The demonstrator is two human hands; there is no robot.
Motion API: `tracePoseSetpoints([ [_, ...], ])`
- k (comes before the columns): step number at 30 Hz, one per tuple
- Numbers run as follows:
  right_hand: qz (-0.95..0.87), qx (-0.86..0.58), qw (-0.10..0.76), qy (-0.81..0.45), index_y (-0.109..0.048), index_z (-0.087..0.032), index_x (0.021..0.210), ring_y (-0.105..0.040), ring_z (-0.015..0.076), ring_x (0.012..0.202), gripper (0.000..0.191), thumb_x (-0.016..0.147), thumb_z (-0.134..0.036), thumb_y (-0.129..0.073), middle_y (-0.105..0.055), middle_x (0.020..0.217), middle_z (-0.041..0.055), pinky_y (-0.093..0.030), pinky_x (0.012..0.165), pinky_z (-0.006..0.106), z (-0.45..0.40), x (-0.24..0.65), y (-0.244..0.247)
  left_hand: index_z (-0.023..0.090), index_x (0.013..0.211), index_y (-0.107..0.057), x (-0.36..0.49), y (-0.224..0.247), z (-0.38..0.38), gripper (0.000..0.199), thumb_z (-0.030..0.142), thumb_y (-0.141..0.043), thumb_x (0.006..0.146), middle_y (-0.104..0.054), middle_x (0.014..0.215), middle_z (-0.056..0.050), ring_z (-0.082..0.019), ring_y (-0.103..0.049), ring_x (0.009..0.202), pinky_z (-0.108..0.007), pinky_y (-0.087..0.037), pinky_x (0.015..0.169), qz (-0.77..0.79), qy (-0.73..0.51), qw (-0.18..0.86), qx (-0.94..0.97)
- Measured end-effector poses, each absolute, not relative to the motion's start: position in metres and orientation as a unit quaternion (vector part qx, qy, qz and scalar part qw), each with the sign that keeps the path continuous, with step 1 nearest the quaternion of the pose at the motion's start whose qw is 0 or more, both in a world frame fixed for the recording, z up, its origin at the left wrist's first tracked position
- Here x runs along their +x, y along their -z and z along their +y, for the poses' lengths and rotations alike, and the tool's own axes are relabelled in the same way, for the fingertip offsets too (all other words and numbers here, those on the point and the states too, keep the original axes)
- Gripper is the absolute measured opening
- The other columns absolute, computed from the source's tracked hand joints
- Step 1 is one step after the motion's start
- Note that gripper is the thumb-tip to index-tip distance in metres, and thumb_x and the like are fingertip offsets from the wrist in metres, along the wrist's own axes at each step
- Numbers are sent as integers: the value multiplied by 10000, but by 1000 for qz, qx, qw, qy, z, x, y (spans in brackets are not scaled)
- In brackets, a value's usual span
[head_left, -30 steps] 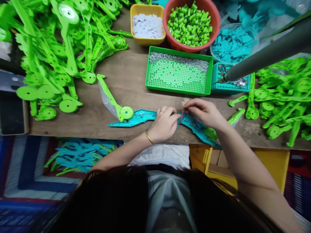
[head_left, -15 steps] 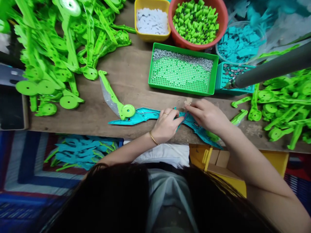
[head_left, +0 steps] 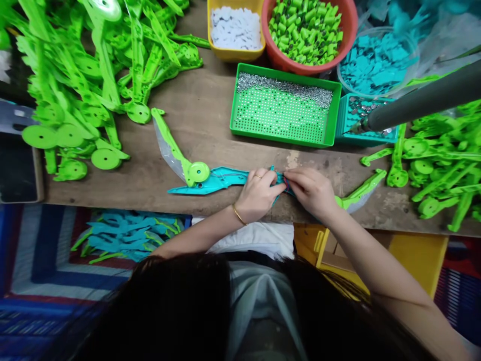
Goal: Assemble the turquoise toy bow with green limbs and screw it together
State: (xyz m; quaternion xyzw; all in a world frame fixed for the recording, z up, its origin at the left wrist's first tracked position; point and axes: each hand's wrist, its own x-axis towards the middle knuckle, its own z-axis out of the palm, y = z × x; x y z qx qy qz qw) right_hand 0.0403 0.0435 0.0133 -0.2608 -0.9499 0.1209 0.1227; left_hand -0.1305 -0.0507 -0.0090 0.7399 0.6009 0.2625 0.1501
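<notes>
A long turquoise plastic shell (head_left: 225, 178), like a toy bow's body, lies across the table edge before me. My left hand (head_left: 259, 193) is closed round its middle, a ring and a bangle on it. Thin reddish-purple wires (head_left: 287, 186) run at the shell's centre. My right hand (head_left: 311, 189) pinches at them, with its fingertips close to the left thumb; it hides much of the shell's right half. On the shell's left end sits a green limb with a clear edge (head_left: 176, 155). A matching green limb (head_left: 364, 192) sticks out beyond my right hand.
Green limbs are heaped at left (head_left: 86, 90) and right (head_left: 432, 165). Behind my hands stand a green screw tray (head_left: 281, 139), a red bowl (head_left: 289, 64), a yellow tub (head_left: 235, 54) and a turquoise basket (head_left: 366, 138). A dark power-driver shaft (head_left: 413, 103) slants in from the right.
My right hand has lowered slightly and drawn its fingertips closer to the wires at the shell's centre. The right green limb has swung upward and shows more. My left hand keeps its place.
</notes>
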Motion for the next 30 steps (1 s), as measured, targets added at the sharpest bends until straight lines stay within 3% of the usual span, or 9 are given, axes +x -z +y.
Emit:
tracePoseSetpoints([
  [7,-960,-267,82,-9,-702,-213,1045,-554,163,740,231,935,-249,-502,-665,811,58,-401,614,277,36,41,-23,240,998,-723,-130,9,-51,294,295,-436,975,-600,920,-67,-212,-468,909,-350,-329,822,604,-255,163,738],
  [20,-963,-255,75,30,-698,-196,985,-509,153,734,230,947,-223,-473,-656,799,49,-341,598,270,34,41,-17,240,981,-724,-131,9,-51,286,302,-445,973,-616,907,-60,-213,-484,903,-349,-335,823,602,-255,168,738],
  [23,-966,-258,4,-2,-692,-201,1002,-522,163,771,278,964,-252,-422,-652,845,60,-321,588,286,37,37,-24,213,1022,-701,-129,9,-51,287,298,-429,980,-630,949,-62,-217,-490,936,-347,-338,846,612,-265,166,726],
  [25,-961,-269,-33,-53,-681,-195,1050,-546,178,830,304,966,-269,-398,-649,908,76,-344,609,289,42,37,-30,184,1150,-648,-129,8,-50,299,303,-434,979,-632,1039,-77,-225,-487,980,-349,-341,864,630,-267,168,709],
  [28,-942,-277,-21,-187,-643,-179,1154,-580,198,930,326,957,-262,-397,-647,984,94,-440,749,300,49,41,-37,195,1298,-562,-129,6,-48,362,294,-465,964,-612,1119,-83,-236,-483,1009,-352,-347,850,638,-251,180,705],
  [30,-923,-276,4,-267,-627,-184,1181,-596,200,968,322,956,-290,-422,-653,1015,93,-466,848,325,51,45,-38,228,1293,-573,-130,6,-46,353,281,-471,959,-608,1102,-75,-236,-485,1005,-352,-349,836,632,-239,187,713],
])
